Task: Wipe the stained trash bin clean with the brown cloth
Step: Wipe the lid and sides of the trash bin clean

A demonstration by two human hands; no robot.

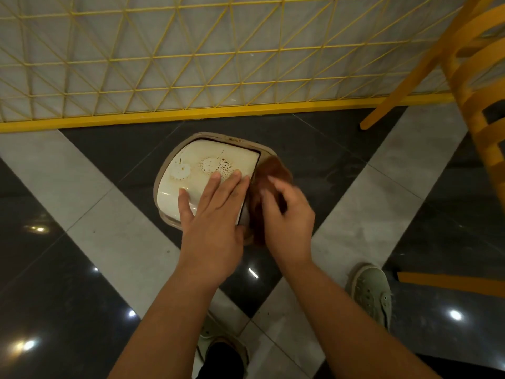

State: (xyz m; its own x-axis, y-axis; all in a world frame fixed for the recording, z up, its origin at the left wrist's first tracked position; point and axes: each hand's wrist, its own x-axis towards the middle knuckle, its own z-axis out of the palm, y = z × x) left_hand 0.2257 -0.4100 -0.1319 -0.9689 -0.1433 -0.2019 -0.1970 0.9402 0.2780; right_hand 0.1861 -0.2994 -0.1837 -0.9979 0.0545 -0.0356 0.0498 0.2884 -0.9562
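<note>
Clearly the lid of the trash bin (191,184) keeps dried stains; left hand (211,214) presses flat with fingers spread, right hand (287,217) pinches the brown cloth (273,170) at the rim.

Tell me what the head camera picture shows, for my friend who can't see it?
Seen from above, a person's left hand presses flat on the stained cream plastic trash bin lid while the right hand rubs a brown cloth along its right edge. The bin stands on a grey tiled floor by a yellow wire fence.
</note>
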